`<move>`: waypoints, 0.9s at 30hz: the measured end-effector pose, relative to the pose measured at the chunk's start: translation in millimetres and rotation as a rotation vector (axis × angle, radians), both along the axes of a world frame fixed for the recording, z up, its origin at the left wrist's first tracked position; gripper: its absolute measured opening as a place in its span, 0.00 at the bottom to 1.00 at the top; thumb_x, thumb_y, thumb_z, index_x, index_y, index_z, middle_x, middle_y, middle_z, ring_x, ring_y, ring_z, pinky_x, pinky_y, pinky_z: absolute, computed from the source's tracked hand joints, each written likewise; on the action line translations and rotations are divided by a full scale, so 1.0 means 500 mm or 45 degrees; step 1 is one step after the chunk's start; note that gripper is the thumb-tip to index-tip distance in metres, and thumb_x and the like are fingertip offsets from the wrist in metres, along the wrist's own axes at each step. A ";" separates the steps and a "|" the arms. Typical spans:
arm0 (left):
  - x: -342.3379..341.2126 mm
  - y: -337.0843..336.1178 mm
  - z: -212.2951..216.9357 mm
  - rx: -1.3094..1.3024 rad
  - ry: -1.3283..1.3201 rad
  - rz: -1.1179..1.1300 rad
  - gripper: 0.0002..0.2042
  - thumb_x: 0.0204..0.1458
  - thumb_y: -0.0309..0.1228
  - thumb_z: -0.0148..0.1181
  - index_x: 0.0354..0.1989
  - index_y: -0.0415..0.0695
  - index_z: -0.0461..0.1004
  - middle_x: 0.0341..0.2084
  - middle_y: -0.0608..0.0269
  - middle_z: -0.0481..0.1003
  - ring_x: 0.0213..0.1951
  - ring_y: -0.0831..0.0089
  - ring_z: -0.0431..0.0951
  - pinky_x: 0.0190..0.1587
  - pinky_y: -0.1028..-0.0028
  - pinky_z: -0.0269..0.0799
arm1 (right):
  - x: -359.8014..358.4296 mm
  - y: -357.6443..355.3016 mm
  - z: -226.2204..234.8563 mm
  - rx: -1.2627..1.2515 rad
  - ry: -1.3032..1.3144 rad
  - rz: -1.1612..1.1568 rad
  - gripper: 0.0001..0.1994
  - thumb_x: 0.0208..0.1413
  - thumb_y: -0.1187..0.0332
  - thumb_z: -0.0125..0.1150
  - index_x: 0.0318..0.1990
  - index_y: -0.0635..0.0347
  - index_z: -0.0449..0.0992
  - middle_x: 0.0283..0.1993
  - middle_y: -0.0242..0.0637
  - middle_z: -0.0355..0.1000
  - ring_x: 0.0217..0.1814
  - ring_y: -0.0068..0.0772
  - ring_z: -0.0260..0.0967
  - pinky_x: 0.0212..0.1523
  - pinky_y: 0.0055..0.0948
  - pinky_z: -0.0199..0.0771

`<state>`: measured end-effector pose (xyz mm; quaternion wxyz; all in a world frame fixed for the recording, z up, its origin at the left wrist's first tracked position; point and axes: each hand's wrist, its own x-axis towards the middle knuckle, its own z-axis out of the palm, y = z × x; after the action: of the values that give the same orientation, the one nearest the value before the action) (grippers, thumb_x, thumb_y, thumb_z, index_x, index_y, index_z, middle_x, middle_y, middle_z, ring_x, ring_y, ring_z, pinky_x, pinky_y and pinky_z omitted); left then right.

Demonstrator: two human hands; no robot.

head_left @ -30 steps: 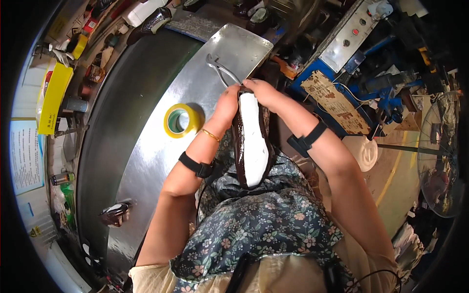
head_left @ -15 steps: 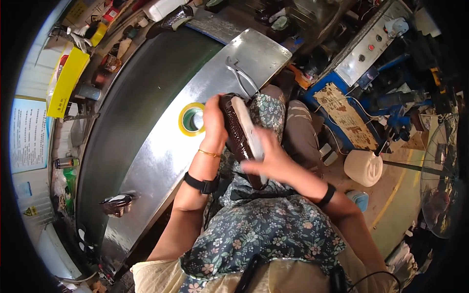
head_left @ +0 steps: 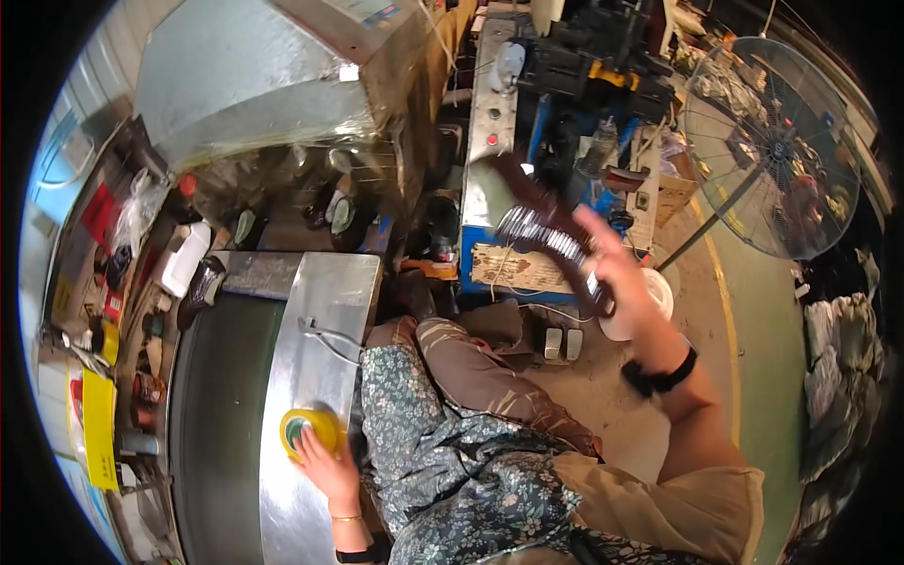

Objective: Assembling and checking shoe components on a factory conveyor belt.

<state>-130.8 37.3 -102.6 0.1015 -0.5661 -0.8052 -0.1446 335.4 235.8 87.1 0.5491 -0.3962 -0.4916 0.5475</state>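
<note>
A glossy dark brown shoe (head_left: 556, 237), smeared by motion, is raised at the right in front of the blue machine. My right hand (head_left: 617, 273) is closed on its near end. Low on the left, my left hand (head_left: 325, 463) grips the roll of yellow tape (head_left: 320, 426), its fingertips reaching into the green-lined hole. The roll rests on the metal bench top (head_left: 292, 499). Farther along that surface lie metal pincers (head_left: 330, 337), apart from both hands.
A dark conveyor belt (head_left: 221, 414) runs left of the bench, with other shoes (head_left: 202, 282) near its far end. Behind the raised shoe stands a blue machine (head_left: 471, 235). A large caged fan (head_left: 777, 146) is at the far right, above a stack of bundled material (head_left: 838, 377).
The view has swung right. The shoe has left my left hand and risen to the right in my right hand. My left hand has moved onto the tape roll.
</note>
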 end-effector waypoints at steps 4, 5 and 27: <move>-0.080 -0.021 -0.026 -0.275 -0.066 0.014 0.24 0.48 0.29 0.62 0.56 0.40 0.69 0.42 0.53 0.74 0.52 0.54 0.70 0.68 0.49 0.49 | 0.228 0.178 0.061 0.515 -0.963 -0.656 0.38 0.38 0.73 0.63 0.65 0.54 0.68 0.71 0.48 0.57 0.70 0.38 0.59 0.64 0.29 0.60; -0.085 -0.020 -0.022 -0.275 -0.012 0.021 0.21 0.47 0.28 0.61 0.52 0.41 0.71 0.37 0.55 0.74 0.48 0.57 0.72 0.68 0.51 0.51 | 0.271 0.220 0.065 0.562 -1.142 -0.846 0.36 0.37 0.70 0.64 0.63 0.50 0.70 0.71 0.51 0.56 0.70 0.42 0.59 0.63 0.31 0.62; 0.050 -0.004 -0.027 0.246 -0.166 -0.216 0.26 0.52 0.21 0.56 0.61 0.35 0.62 0.61 0.39 0.61 0.63 0.37 0.58 0.64 0.44 0.53 | 0.275 0.306 -0.018 0.296 -2.137 -1.041 0.35 0.52 0.51 0.63 0.69 0.30 0.59 0.74 0.50 0.48 0.65 0.72 0.51 0.60 0.55 0.66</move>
<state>-106.0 35.3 -116.0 0.0905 -0.6092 -0.7416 -0.2660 472.8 388.7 77.8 0.2009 -0.7459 -0.6011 -0.2048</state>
